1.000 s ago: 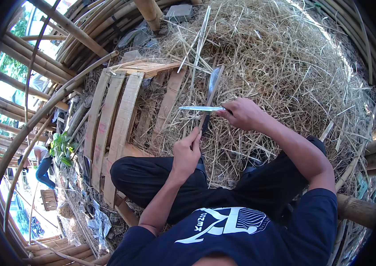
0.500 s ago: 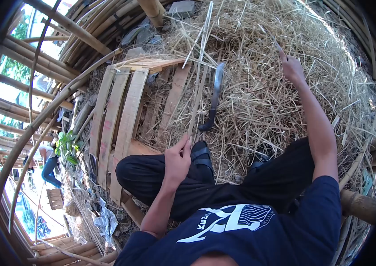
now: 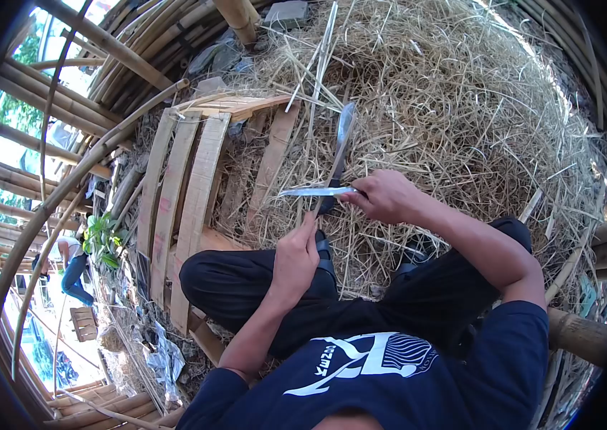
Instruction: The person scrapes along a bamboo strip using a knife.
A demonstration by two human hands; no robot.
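My right hand (image 3: 384,197) is closed round the handle of a knife (image 3: 316,191), its blade pointing left across a thin bamboo strip (image 3: 337,159). The lower end of that strip is pinched in my left hand (image 3: 296,258), just below the blade. Behind the strip lies a machete (image 3: 345,129) with a dark handle, on the straw and shavings (image 3: 447,122). The knife blade hides part of the machete's handle.
A slatted wooden pallet (image 3: 194,193) lies to the left. Long pale strips (image 3: 323,54) rest beyond the machete. A bamboo pole (image 3: 581,337) is at the right, and bamboo railings (image 3: 67,93) at the left. A person (image 3: 73,269) is outside at the far left.
Half a second ago my right hand was out at the upper right with the knife; it has come back to the strip. My left hand has moved slightly right, still holding the strip.
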